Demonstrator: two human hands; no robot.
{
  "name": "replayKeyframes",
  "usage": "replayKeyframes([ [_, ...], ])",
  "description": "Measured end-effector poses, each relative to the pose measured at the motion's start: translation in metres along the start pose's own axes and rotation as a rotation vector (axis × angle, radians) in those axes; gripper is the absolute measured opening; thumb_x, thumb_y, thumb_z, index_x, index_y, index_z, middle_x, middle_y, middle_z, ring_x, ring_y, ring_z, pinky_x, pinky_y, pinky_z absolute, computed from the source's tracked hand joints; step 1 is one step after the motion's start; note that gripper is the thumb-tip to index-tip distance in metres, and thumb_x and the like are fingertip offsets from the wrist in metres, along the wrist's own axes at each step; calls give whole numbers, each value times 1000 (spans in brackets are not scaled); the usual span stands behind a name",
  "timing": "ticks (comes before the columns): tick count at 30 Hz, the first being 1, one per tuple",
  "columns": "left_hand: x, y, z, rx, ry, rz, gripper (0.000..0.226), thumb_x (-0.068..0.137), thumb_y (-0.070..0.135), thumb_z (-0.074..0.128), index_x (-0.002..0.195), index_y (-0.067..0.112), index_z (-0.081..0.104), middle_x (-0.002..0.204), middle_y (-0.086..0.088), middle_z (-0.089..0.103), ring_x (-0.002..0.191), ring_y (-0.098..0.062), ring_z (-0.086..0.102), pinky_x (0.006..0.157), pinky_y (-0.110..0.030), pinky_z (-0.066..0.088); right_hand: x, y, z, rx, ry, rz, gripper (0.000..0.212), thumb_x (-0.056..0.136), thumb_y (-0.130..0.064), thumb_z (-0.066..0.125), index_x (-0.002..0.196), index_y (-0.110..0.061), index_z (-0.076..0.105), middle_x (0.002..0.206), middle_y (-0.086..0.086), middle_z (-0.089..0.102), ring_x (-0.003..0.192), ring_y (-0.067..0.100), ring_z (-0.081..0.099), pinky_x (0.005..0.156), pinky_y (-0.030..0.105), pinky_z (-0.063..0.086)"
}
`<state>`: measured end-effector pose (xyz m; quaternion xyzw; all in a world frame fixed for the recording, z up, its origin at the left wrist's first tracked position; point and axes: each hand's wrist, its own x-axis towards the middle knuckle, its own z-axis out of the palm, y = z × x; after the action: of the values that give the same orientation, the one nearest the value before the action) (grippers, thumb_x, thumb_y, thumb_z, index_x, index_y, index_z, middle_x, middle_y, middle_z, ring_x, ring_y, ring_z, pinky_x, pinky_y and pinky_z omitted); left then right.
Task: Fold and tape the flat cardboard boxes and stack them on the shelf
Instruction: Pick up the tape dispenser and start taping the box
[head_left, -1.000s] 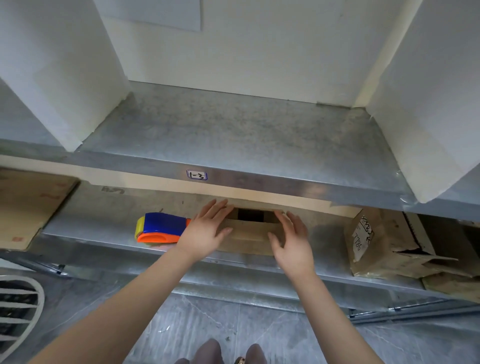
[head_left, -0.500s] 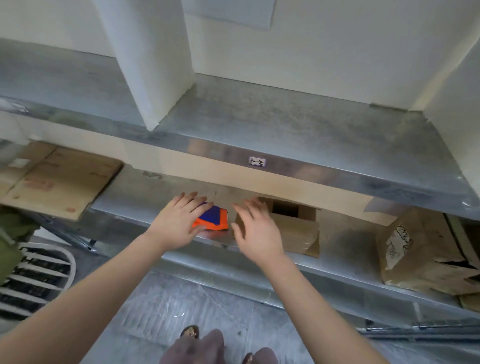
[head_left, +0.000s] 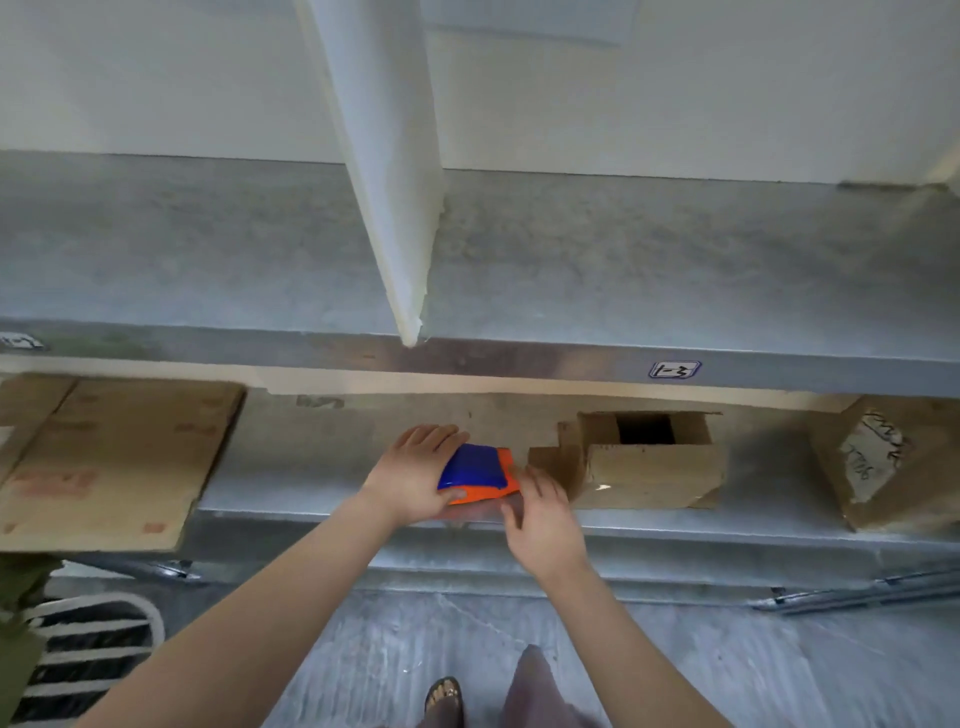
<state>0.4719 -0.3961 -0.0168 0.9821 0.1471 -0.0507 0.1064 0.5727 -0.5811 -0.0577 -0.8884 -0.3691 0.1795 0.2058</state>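
Floor: a sandalled foot is seen at bottom centre, and a white wire rack is caught at lower left.
Right hand: the right hand is held just right of centre with its fingers loosely spread. Nothing is gripped. The fingertips are placed at the dispenser's right end, but contact cannot be told.
Left hand: the left hand is wrapped over the blue and orange plastic tape dispenser, fingers curled across the top and thumb pressed to the orange lower edge.
Dispenser: it is found mid-frame, at the front edge of the grey metal lower shelf.
Open box: a small brown cardboard box with its flaps up is set on that shelf, just right of the dispenser.
Flat stock: flat brown cardboard sheets are laid at the left edge.
Far right: a scribbled-on brown cardboard carton is tilted there.
Upper shelf: the grey metal upper shelf is tagged with a small "1-3" label and split by a white divider panel.
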Motion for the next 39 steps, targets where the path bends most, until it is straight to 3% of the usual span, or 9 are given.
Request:
replayKeyframes([
  [6, 15, 1, 6, -166, -72, 4, 66, 83, 43, 65, 139, 18, 43, 131, -4, 50, 118, -25, 47, 94, -33, 40, -5, 12, 10, 30, 32, 132, 56, 97, -33, 49, 150, -20, 34, 152, 3, 37, 140, 20, 34, 113, 28, 31],
  [9, 18, 3, 7, -217, -97, -21, 63, 81, 38, 67, 136, 16, 46, 125, -7, 52, 115, -27, 48, 92, -34, 42, -7, 15, 10, 47, 40, 142, 57, 98, -30, 49, 151, -19, 32, 153, 3, 37, 140, 19, 34, 114, 27, 30],
  [13, 16, -4, 1, -212, -152, -25, 53, 79, 42, 67, 124, 19, 51, 112, -6, 58, 103, -25, 53, 77, -29, 38, -9, 13, 11, 54, 52, 135, 56, 99, -30, 48, 151, -19, 32, 153, 2, 36, 140, 18, 34, 113, 26, 31],
  [21, 7, -1, -8, -218, -139, 3, 46, 78, 38, 68, 118, 21, 56, 108, -2, 59, 103, -22, 53, 73, -24, 33, -16, 12, 11, 48, 61, 100, 53, 99, -31, 46, 149, -18, 35, 151, 1, 39, 139, 17, 35, 112, 24, 30],
  [27, -9, -13, -14, -224, -146, -62, 49, 75, 30, 71, 121, 20, 57, 111, -4, 60, 102, -21, 54, 79, -27, 44, -19, 13, 11, 50, 65, 87, 52, 100, -31, 45, 149, -19, 34, 151, 1, 40, 139, 17, 34, 112, 25, 31],
  [30, -23, -24, -17, -240, -75, -51, 51, 79, 33, 71, 124, 17, 56, 115, -3, 60, 106, -22, 53, 81, -25, 40, -16, 9, 8, 58, 70, 78, 50, 101, -30, 43, 149, -17, 35, 151, 2, 39, 139, 18, 34, 114, 26, 29],
  [35, -36, -29, -34, -270, 86, -2, 46, 80, 16, 68, 125, 17, 55, 116, 1, 58, 109, -20, 50, 86, -22, 38, -9, -4, -7, 89, 119, 19, 47, 103, -26, 40, 149, -18, 36, 149, 4, 43, 138, 20, 37, 114, 29, 31],
  [39, -38, -22, -59, -278, 204, 124, 46, 77, 8, 67, 121, 17, 58, 113, 3, 58, 104, -17, 47, 85, -13, 33, -3, -20, -28, 164, 197, -21, 44, 101, -18, 43, 145, -16, 42, 140, 9, 51, 129, 27, 47, 106, 31, 38],
])
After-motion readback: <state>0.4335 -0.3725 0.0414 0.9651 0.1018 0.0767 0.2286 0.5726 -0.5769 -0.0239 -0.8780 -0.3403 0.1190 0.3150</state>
